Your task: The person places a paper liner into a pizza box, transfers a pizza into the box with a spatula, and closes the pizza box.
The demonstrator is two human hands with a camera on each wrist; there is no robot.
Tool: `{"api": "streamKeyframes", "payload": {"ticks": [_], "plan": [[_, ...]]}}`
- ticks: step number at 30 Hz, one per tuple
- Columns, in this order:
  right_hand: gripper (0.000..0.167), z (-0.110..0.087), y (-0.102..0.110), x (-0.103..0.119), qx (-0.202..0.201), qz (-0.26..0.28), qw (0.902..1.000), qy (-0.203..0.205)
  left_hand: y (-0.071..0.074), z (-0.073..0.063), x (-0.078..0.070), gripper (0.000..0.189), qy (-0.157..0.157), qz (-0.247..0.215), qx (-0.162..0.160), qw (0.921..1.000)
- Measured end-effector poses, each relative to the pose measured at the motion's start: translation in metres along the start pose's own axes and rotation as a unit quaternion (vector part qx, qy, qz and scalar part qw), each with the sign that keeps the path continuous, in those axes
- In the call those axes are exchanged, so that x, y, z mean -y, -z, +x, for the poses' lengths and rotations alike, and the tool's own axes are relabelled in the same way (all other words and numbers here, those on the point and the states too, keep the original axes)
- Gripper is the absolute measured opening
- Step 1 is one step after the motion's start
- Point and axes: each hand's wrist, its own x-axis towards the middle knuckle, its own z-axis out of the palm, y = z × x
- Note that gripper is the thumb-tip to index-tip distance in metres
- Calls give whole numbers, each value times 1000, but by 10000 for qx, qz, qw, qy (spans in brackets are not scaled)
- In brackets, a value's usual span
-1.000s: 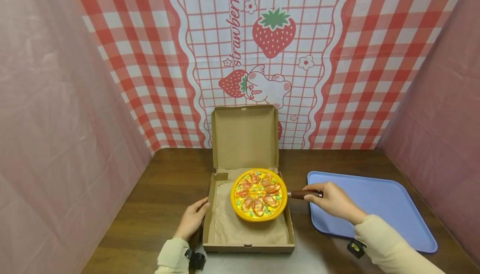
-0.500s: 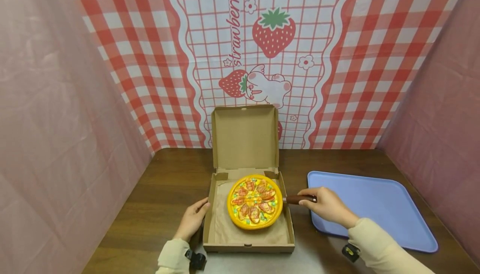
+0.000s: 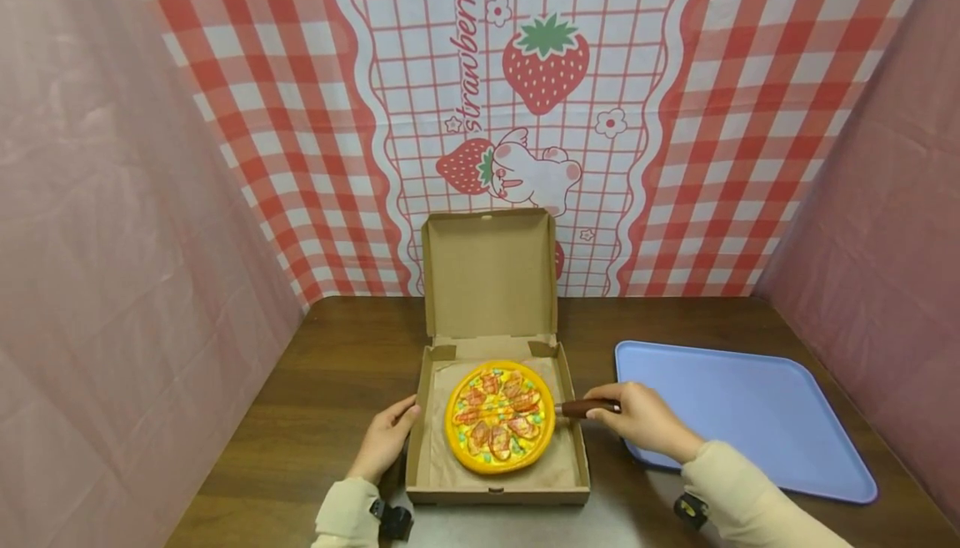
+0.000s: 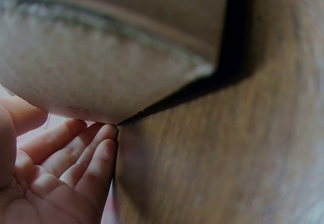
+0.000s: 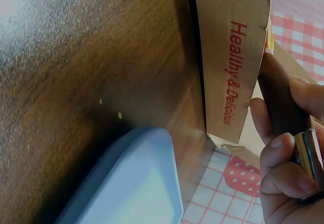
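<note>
A round toy pizza [image 3: 501, 417] with a yellow crust sits inside the open cardboard pizza box [image 3: 497, 497], over its brown paper lining. From under the pizza's right side comes the handle of a brown-handled spatula [image 3: 585, 408]; its blade is hidden beneath the pizza. My right hand [image 3: 636, 419] grips that handle just outside the box's right wall. In the right wrist view, thumb and fingers wrap the brown handle [image 5: 283, 95] near its metal end. Against the box's left wall, my left hand [image 3: 382, 441] rests with its fingertips. Its fingers [image 4: 83, 168] are straight in the left wrist view.
A blue tray [image 3: 750, 406] lies on the wooden table [image 3: 337, 356] to the right, partly behind my right forearm. The box lid [image 3: 491, 277] stands upright at the back. A red-and-white checked strawberry cloth [image 3: 547, 64] hangs behind the table.
My right hand, the spatula and the pizza have moved left and toward me, with the pizza now lower in the box. The left hand and the box have stayed in place.
</note>
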Motion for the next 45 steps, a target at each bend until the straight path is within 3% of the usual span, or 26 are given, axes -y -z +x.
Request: {"api": "streamKeyframes", "payload": {"ticks": [19,27,45], "plan": [[14,-2,-7,7,-219,-455,9986,173,0,0,3,42,1,-129,95,9999],[18,-5,-10,8,-548,-1232,9888,637,-1,1,3,41,41,-180,85,9998],[21,-9,-12,14,-799,-1708,9786,828,-2,0,3,43,90,-177,77,9998]]}}
